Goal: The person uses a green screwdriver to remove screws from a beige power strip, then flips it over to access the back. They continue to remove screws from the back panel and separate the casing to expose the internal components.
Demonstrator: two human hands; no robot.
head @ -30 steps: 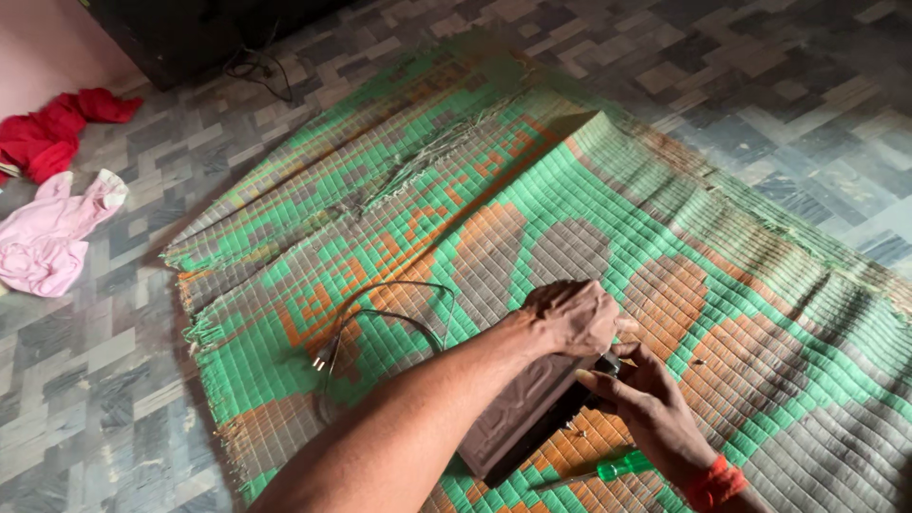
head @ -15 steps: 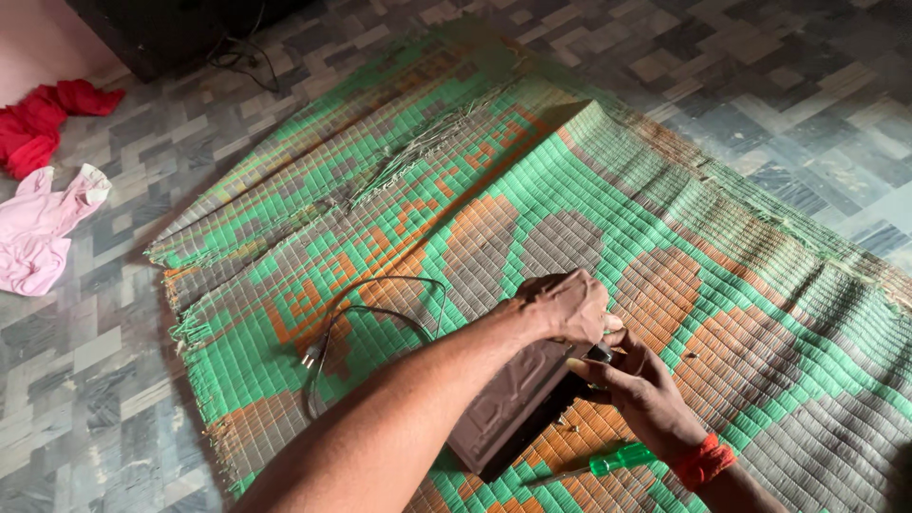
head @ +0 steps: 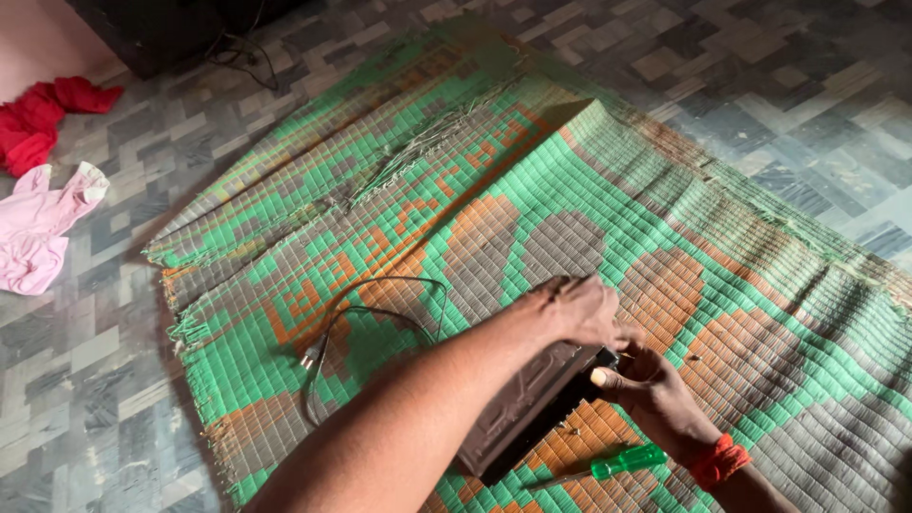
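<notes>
A flat dark-brown electronic box [head: 532, 404] lies on a woven green, orange and grey mat [head: 589, 180]. My left hand [head: 581, 309] grips the far end of the box from above, fingers curled over its edge. My right hand [head: 651, 389], with a red band at the wrist, holds the box's right side at the black front panel. A black power cord with a plug [head: 318, 356] loops across the mat to the left of the box.
A green-handled screwdriver [head: 622, 463] lies on the mat just below my right hand. Small screws dot the mat near the box. Red cloth [head: 52, 119] and pink cloth [head: 43, 228] lie on the tiled floor at left. Dark furniture [head: 180, 28] with cables stands at the top.
The view has shifted slightly. Both hands stay on the box, and my right hand has closed in on its front corner.
</notes>
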